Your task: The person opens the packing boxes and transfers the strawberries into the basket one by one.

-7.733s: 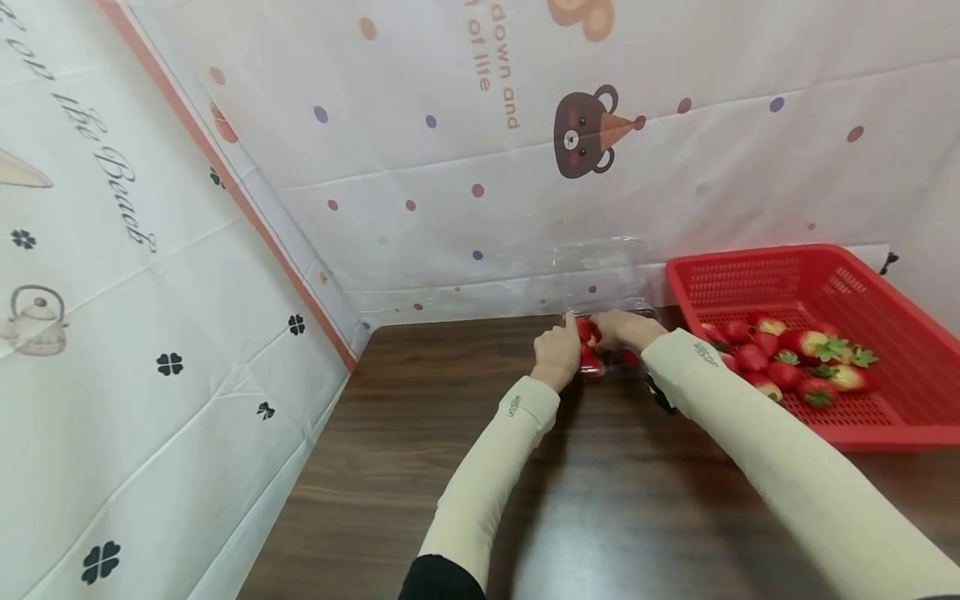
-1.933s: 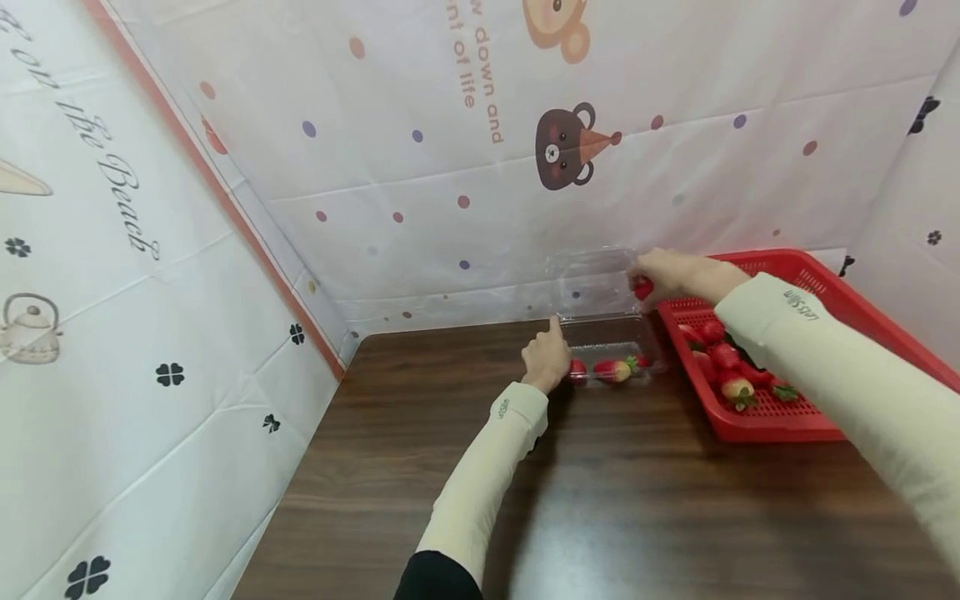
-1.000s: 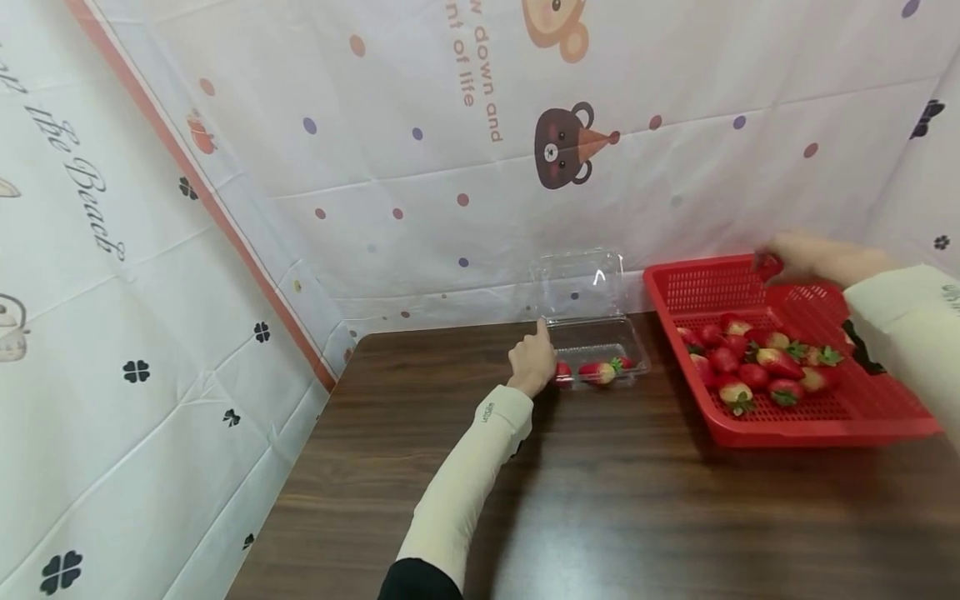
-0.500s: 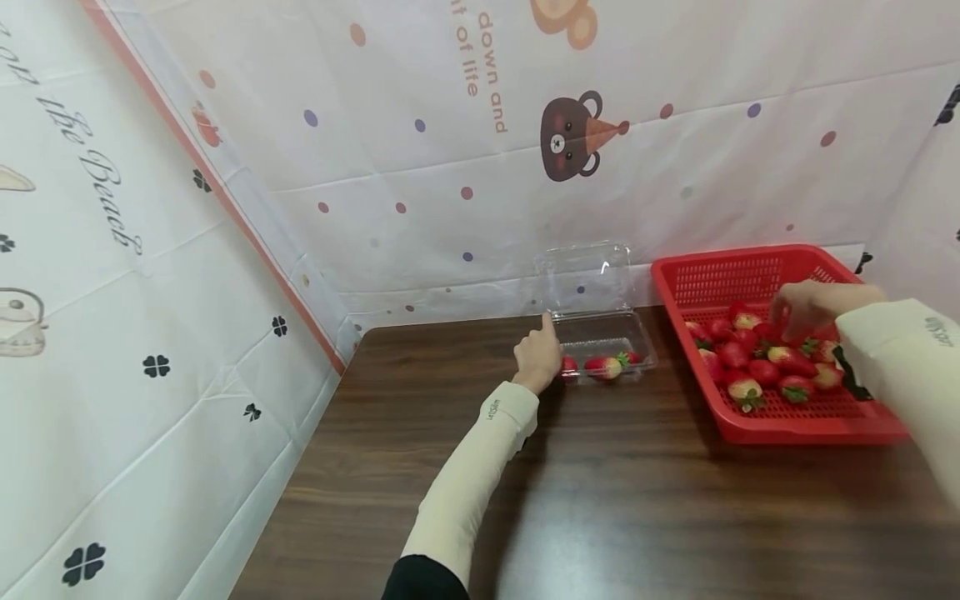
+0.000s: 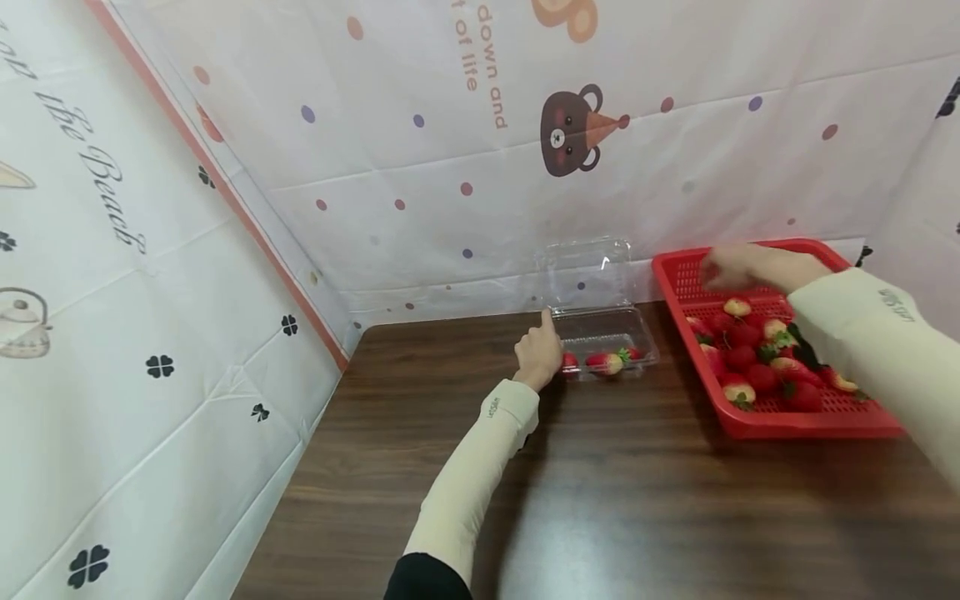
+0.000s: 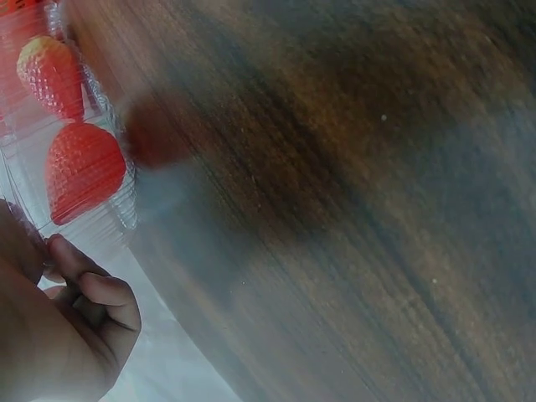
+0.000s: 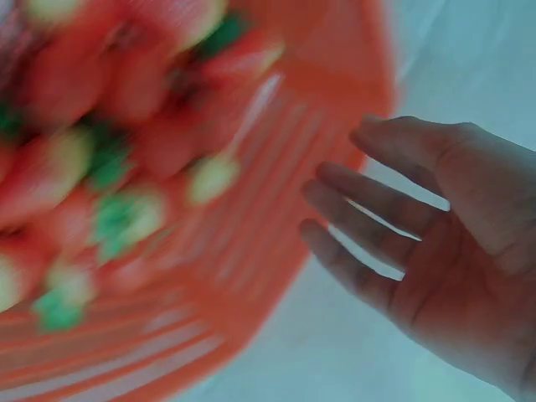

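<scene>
A clear plastic clamshell box (image 5: 609,332) lies open on the dark wooden table, its lid (image 5: 585,271) standing against the back wall. Three strawberries (image 5: 606,362) lie in its tray, two of them showing in the left wrist view (image 6: 84,172). My left hand (image 5: 540,354) grips the box's left corner, index finger up along it and the other fingers (image 6: 96,301) curled. My right hand (image 5: 723,271) hovers over the far left of the red basket (image 5: 810,427), blurred. In the right wrist view the right hand (image 7: 352,218) is empty, fingers straight.
Several strawberries (image 5: 750,358) lie in the red basket at the right of the table. Printed white sheets wall in the left side and the back. The wooden table top (image 5: 600,500) stretches toward me in front of the box and the basket.
My right hand lifted a strawberry from the box, carried it to the basket and let it go. It is now empty and back over the basket's far left. The left hand stayed put.
</scene>
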`<state>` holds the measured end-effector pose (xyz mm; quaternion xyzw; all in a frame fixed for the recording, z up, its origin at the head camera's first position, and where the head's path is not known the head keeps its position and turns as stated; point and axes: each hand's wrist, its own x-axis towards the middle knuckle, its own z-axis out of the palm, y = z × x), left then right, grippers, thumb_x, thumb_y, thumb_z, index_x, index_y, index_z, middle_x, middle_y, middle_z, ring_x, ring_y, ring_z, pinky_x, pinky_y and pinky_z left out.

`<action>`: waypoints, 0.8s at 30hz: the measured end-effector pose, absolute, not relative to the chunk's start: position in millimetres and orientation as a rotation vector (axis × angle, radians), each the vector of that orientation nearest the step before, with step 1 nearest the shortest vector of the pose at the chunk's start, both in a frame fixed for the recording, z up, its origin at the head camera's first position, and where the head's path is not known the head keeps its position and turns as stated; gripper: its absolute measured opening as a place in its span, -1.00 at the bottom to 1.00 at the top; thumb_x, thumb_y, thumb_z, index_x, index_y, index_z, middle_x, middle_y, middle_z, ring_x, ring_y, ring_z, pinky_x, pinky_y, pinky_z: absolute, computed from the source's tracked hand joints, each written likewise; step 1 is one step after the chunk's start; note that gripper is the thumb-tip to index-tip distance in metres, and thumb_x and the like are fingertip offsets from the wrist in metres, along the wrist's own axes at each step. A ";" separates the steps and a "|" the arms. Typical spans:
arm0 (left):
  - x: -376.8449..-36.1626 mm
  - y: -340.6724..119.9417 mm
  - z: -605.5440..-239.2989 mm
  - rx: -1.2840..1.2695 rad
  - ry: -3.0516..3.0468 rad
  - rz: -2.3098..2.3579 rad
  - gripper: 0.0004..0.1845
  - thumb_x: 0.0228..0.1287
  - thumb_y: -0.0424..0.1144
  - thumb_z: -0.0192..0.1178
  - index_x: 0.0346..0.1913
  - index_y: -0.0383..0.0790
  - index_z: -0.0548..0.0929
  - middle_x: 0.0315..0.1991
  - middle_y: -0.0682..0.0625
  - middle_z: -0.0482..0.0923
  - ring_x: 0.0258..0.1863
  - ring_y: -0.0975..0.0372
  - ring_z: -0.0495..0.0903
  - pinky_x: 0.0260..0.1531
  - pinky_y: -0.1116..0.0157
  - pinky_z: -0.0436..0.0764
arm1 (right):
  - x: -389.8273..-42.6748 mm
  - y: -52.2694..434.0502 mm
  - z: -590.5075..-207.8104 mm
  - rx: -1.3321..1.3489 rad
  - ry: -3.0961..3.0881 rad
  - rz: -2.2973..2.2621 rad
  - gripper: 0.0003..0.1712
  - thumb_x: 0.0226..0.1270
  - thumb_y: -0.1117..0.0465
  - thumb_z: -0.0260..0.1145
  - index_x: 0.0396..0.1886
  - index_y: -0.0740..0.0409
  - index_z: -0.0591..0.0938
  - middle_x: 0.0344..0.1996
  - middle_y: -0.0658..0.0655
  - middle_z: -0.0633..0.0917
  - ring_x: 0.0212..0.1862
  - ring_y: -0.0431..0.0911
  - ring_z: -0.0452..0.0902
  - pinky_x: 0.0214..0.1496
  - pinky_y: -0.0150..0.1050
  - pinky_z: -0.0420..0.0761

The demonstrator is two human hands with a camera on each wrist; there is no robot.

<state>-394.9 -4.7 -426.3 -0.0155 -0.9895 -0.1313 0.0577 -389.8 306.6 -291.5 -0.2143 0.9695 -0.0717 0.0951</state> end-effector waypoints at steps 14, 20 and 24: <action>-392.0 -5.5 -423.7 -0.079 -2.985 -0.350 -0.47 0.48 -0.14 0.13 0.42 -0.02 0.28 -0.19 -0.13 0.78 -0.28 0.05 0.78 -0.30 0.10 0.68 | -377.3 148.6 -313.2 -0.711 2.544 -0.167 -0.65 0.37 0.30 0.30 0.12 0.33 0.64 -0.01 0.27 0.73 -0.02 0.07 0.69 0.06 -0.02 0.70; -393.6 -4.2 -426.2 -0.094 -2.953 -0.341 -0.47 0.49 -0.17 0.09 0.45 -0.02 0.29 -0.24 -0.12 0.78 -0.33 0.05 0.77 -0.34 0.10 0.68 | -376.4 135.0 -343.5 -0.731 2.521 -0.083 -0.58 0.21 0.40 0.22 0.07 0.19 0.69 -0.15 0.12 0.72 -0.23 -0.09 0.55 -0.22 -0.24 0.62; -394.3 -3.8 -427.8 -0.074 -2.984 -0.318 -0.43 0.48 -0.14 0.11 0.48 0.00 0.26 -0.21 -0.11 0.78 -0.30 0.06 0.77 -0.31 0.12 0.67 | -379.1 135.7 -353.8 -0.716 2.536 -0.138 -0.56 0.15 0.46 0.22 0.06 0.22 0.67 -0.17 0.13 0.68 -0.32 -0.11 0.51 -0.37 -0.31 0.54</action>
